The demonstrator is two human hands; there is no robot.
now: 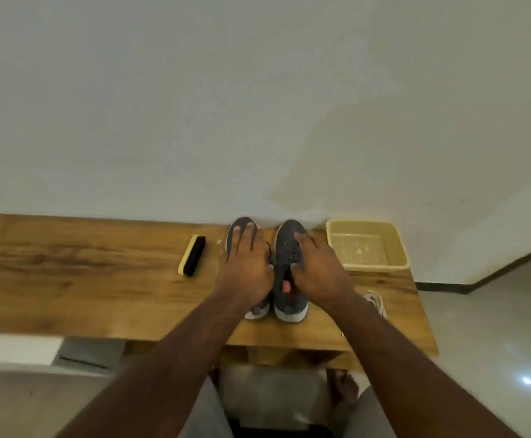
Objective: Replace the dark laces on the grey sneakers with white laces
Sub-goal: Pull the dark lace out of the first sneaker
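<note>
- We see a wooden table (100,279) with a warm, streaked grain, pushed up against a pale, plain wall (194,105) that fills the upper part of the view.
- On the table, close to the wall, stand two grey sneakers side by side, toes toward the wall: the left sneaker (238,229) and the right sneaker (289,298), nearly touching each other.
- Dark laces (292,249) run up the right sneaker; a loop of dark lace also shows between the two shoes.
- Our left hand (245,267) lies flat on the left sneaker, fingers straight and spread toward the toe, covering most of the shoe.
- Our right hand (314,270) rests on the right sneaker, fingers spread over the laced part and thumb at the shoe's opening; we cannot tell whether it pinches a lace.
- White laces (376,300) lie in a small heap on the table just right of the right forearm, near the table's edge.
- A pale yellow plastic basket (397,245) sits at the table's far right corner, beside the right sneaker.
- A brush (192,255), black with a yellow back, lies left of the sneakers, apart from them.
- To the right, a light glossy floor (495,343) meets the wall at a dark skirting strip.
</note>
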